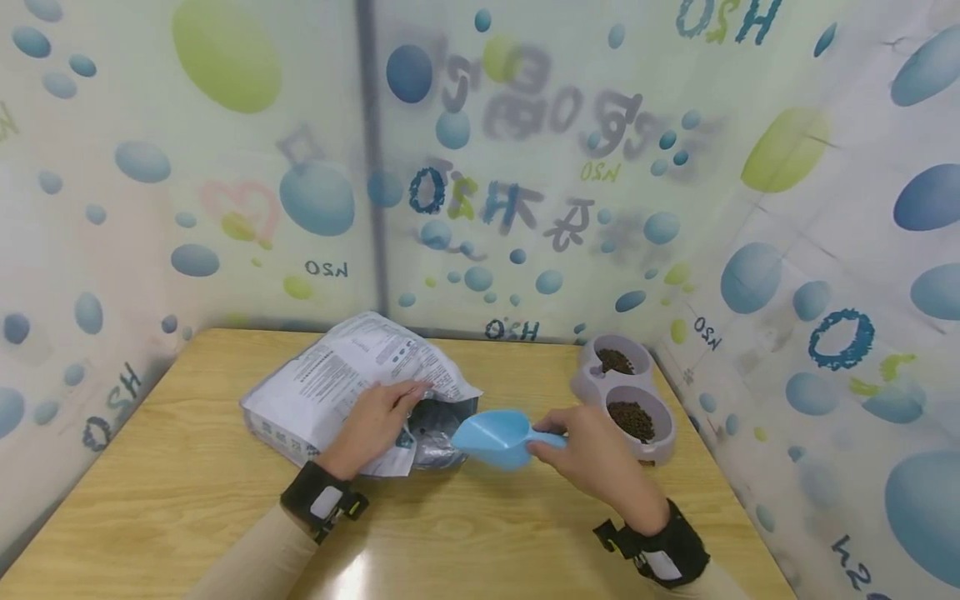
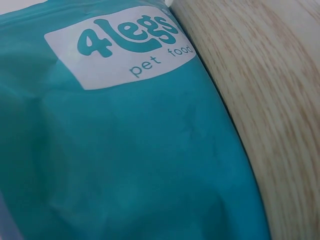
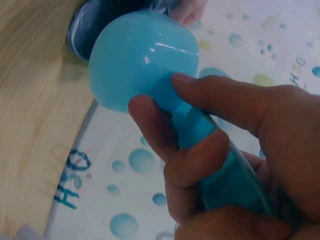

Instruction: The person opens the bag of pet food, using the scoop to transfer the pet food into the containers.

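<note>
A white and teal pet food bag point(image 1: 330, 375) lies on the table with its mouth facing right, showing a silvery inner lining point(image 1: 435, 433). My left hand point(image 1: 378, 425) grips the upper edge of that mouth, its fingertips partly hidden at the opening. The left wrist view is filled by the bag's teal side point(image 2: 130, 150) with its "4Legs pet food" label. In my right hand point(image 1: 592, 450) is a light blue scoop point(image 1: 495, 437), gripped by the handle. The scoop's tip is at the bag's mouth; no kibble shows in it.
At the back right stands a grey double pet bowl point(image 1: 592, 387), with brown kibble point(image 1: 632, 421) in both hollows. A few brown bits lie at its front edge. Patterned panels point(image 1: 480, 167) enclose the wooden table point(image 1: 480, 533) at the back and sides.
</note>
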`<control>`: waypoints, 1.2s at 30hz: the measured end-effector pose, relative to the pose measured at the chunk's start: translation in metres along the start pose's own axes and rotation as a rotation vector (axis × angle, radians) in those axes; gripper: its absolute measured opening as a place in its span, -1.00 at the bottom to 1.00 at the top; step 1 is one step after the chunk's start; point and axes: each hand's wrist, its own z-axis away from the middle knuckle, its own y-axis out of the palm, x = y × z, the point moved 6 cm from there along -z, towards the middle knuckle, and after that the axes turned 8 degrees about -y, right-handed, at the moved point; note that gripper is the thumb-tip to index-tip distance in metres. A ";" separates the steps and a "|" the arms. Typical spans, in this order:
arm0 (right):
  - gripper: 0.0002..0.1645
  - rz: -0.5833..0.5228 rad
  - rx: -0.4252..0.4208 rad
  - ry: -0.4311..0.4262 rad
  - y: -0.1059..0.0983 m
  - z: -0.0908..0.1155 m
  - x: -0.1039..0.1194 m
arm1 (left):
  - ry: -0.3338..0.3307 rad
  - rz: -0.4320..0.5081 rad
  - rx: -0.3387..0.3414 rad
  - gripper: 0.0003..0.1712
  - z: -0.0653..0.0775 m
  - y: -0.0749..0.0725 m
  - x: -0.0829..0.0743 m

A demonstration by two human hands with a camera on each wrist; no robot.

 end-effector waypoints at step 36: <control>-0.79 0.165 -0.021 -0.098 0.056 -0.046 0.070 | -0.017 -0.001 0.030 -0.50 -0.001 0.000 0.000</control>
